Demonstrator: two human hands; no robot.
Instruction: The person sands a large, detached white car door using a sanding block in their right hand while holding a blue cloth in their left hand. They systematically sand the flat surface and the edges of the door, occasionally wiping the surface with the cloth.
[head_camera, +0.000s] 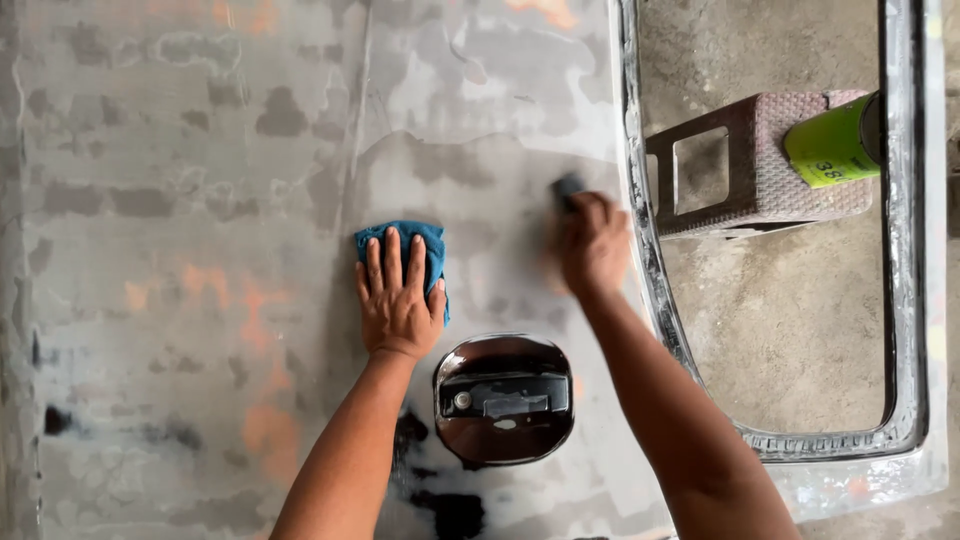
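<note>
Sanding step — right hand (592, 243) is gripping, seemingly, a dark sanding block (568, 188), blurred; left hand (398, 295) is pressing flat, fingers spread, on the blue cloth (432, 245) mid-frame — wiping comes next.

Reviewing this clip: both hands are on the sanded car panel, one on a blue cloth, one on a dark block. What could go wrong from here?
1. The right hand works its dark sanding block close to the window opening's edge; it might slip off and scrape knuckles.
2. The left hand leans on a blue cloth, which could slide on the panel.
3. The block may stray into the door-handle recess.
</note>
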